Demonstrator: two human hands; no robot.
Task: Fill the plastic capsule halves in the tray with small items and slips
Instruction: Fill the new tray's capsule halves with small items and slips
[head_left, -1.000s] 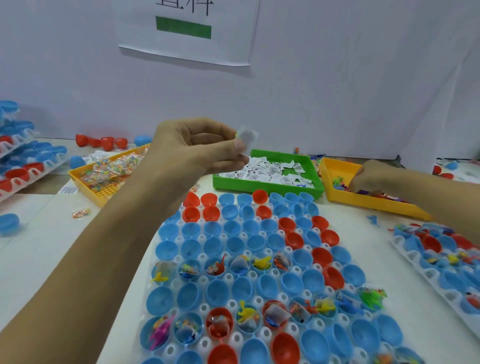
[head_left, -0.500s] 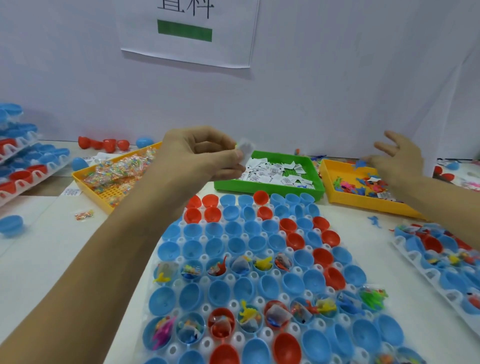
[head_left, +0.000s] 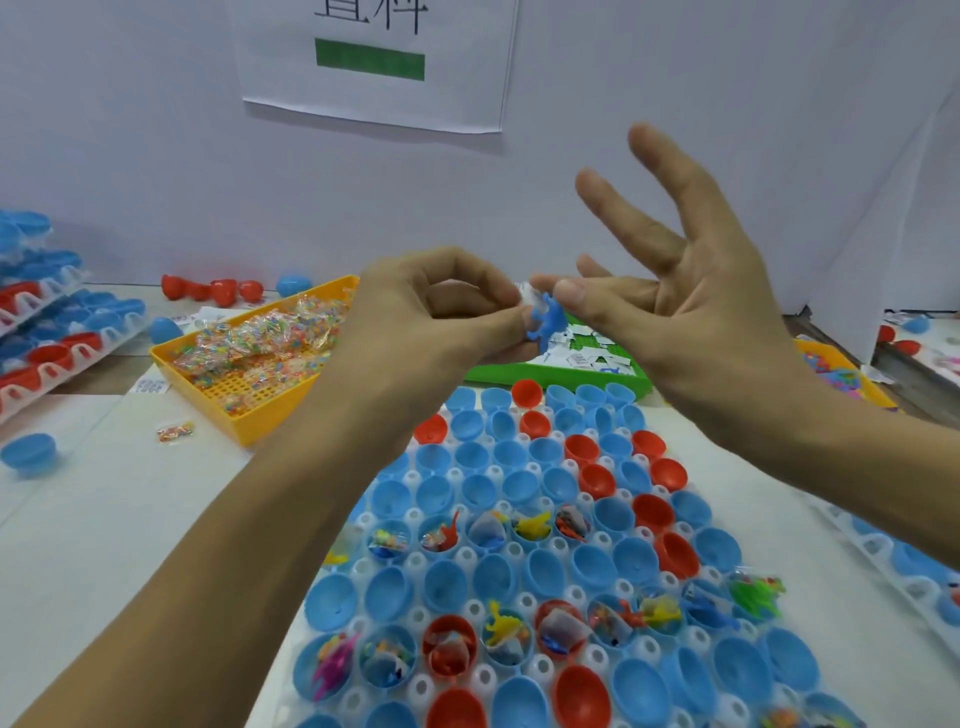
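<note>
A white tray (head_left: 415, 559) in front of me holds rows of blue and red capsule halves (head_left: 332, 605). Two rows hold small toys and packets (head_left: 449, 647); the others are bare. Above the tray's far end my left hand (head_left: 431, 322) pinches a small white slip (head_left: 523, 297) between thumb and fingers. My right hand (head_left: 691, 301) meets it from the right. Its thumb and index finger pinch a small blue toy figure (head_left: 548, 321), and its other fingers are spread upward. The toy hangs right against the slip.
A green bin (head_left: 519, 373) of white slips sits behind the tray. A yellow bin (head_left: 244, 395) of colourful packets is at left and another yellow bin (head_left: 836, 369) of toys at right. Stacked capsule trays (head_left: 41, 332) stand far left, a further tray (head_left: 909, 561) at right. A loose blue half (head_left: 28, 452) lies left.
My right hand has left the right yellow bin and come over to my left hand, now holding a blue toy. My left hand kept the slip and sank slightly.
</note>
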